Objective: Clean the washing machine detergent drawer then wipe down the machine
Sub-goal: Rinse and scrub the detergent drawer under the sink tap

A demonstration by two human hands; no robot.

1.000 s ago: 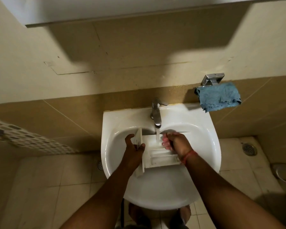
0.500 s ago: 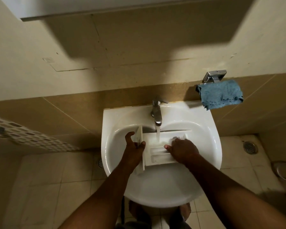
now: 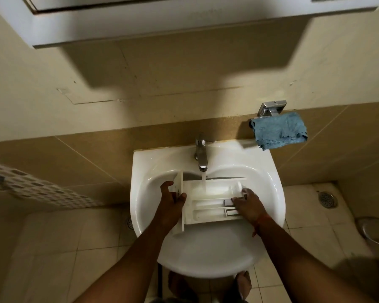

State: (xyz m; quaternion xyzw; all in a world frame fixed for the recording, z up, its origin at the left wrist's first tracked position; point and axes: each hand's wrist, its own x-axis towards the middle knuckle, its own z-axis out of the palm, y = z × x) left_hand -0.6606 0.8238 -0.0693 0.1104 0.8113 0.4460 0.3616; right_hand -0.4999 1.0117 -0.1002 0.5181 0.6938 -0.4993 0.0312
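Observation:
A white detergent drawer [image 3: 208,204] lies across the basin of the white sink [image 3: 208,254], compartments facing up. Water runs from the chrome tap [image 3: 201,154] into the drawer's far compartment. My left hand [image 3: 171,200] grips the drawer's front panel at its left end, thumb over the edge. At the drawer's right end my right hand [image 3: 247,204] rests with its fingers spread over the compartments. A red thread circles the right wrist.
A blue cloth [image 3: 279,130] hangs from a chrome holder [image 3: 270,108] on the wall right of the sink. A floor drain [image 3: 327,199] and a round metal lid [image 3: 375,232] lie at the right. A perforated white basket [image 3: 31,186] stands at the left.
My right hand has slid from the drawer's middle to its right end. The drawer now lies flatter and further right under the running water. My left hand keeps its grip.

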